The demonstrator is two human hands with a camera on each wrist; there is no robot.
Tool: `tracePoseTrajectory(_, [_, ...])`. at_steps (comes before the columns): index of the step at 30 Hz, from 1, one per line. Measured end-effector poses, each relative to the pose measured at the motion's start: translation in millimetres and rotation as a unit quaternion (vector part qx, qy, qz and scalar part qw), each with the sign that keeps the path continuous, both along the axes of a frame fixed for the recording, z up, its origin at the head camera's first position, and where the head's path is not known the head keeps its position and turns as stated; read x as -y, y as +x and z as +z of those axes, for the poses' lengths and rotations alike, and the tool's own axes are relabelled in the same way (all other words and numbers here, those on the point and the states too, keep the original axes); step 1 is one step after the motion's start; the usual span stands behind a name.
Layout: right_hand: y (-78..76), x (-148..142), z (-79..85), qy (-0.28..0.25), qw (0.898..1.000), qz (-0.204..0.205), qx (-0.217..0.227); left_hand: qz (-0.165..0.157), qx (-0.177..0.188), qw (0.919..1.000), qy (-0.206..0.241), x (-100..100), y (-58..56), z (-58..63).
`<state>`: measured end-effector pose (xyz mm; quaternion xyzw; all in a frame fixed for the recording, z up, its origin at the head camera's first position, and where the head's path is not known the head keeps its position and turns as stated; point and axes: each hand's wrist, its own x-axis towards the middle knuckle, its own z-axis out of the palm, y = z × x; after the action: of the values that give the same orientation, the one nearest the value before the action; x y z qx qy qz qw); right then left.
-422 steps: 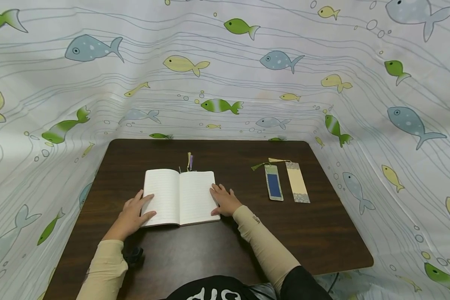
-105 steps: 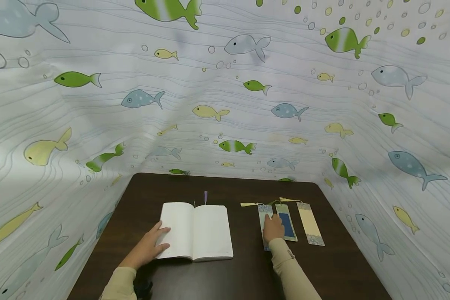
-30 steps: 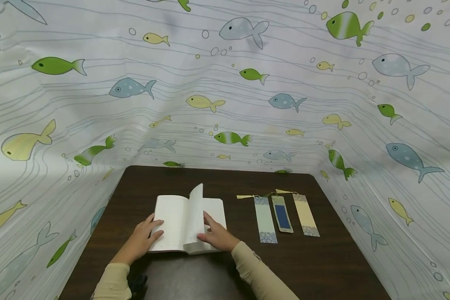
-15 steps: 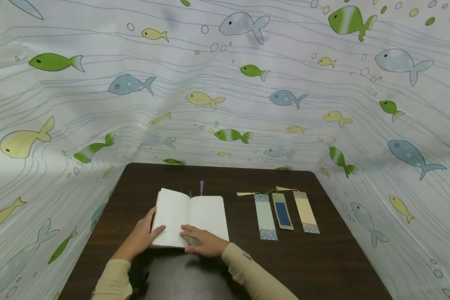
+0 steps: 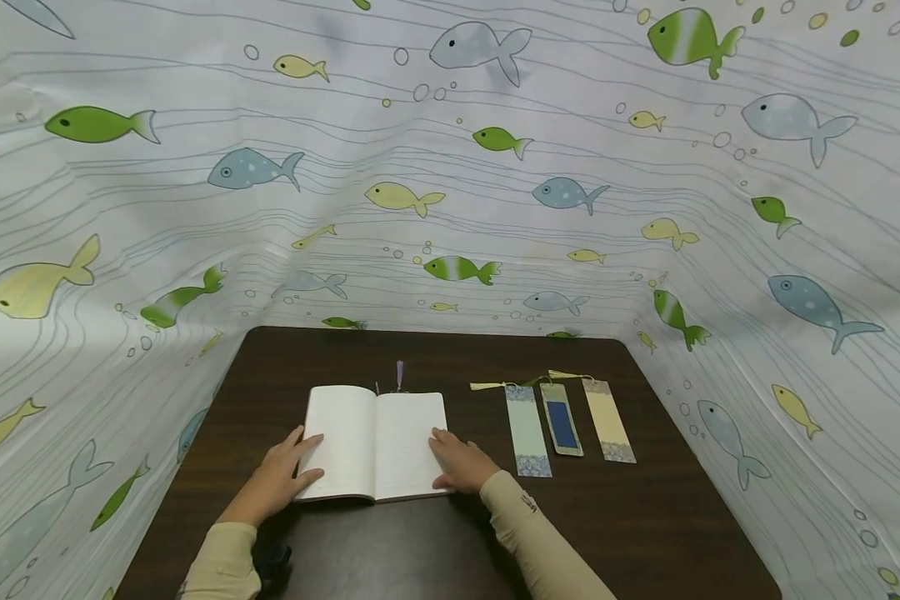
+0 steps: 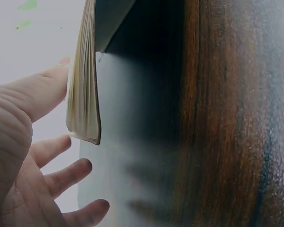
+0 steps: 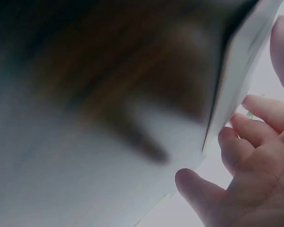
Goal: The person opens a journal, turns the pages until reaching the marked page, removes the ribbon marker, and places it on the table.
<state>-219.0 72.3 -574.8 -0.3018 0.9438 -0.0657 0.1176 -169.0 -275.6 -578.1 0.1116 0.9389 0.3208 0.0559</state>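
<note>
An open notebook (image 5: 341, 442) with pale lined pages lies on the dark table. My left hand (image 5: 272, 479) rests at its left edge, thumb and a finger over the page margin. On the opposite side, my right hand (image 5: 465, 464) touches the right edge with fingers extended. A purple tassel (image 5: 400, 373) pokes out past the top of the spine. In the left wrist view the page block (image 6: 85, 90) stands beside the spread fingers of my left hand (image 6: 38, 161). The right wrist view has the notebook's edge (image 7: 232, 78) along my right fingertips (image 7: 234, 142).
Right of the notebook lie three tasselled bookmarks: a pale green one (image 5: 527, 429), one with a blue panel (image 5: 562, 423) and a cream one (image 5: 607, 421). Fish-patterned white cloth (image 5: 420, 100) surrounds the brown table (image 5: 630, 533) at the back and sides.
The yellow tassel has left the notebook, and the pale green bookmark now lies beside the other two. My right hand laid it down, turned a page leftward, then returned to the right edge.
</note>
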Motion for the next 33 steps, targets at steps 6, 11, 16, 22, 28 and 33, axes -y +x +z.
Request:
tracePoseTrajectory(6, [1.9,-8,4.7,-0.028,0.999,-0.032,0.024,0.001,0.0,1.0,0.001,0,2.4,3.1])
tracePoseTrajectory(11, [0.5,-8,0.6,0.003,0.999,-0.015,-0.036,0.0,0.0,1.0,0.003,-1,2.9,4.1])
tracePoseTrajectory(16, [-6.0,-6,-7.6,0.037,0.988,0.005,-0.147,0.003,0.0,1.0,0.002,-2,2.4,4.5])
tracePoseTrajectory(22, [-6.0,-3,-10.1,0.023,0.987,-0.051,-0.153,0.005,0.002,1.0,-0.001,-4,1.7,6.1])
tracePoseTrajectory(28, [-5.9,0,-9.0,-0.001,0.993,-0.071,-0.097,0.009,-0.008,0.9999,-0.007,-5,1.1,6.1])
tracePoseTrajectory(33, [-8.2,5,-1.8,-0.127,0.99,-0.055,-0.005,0.006,-0.014,0.9999,-0.004,-6,2.1,7.0])
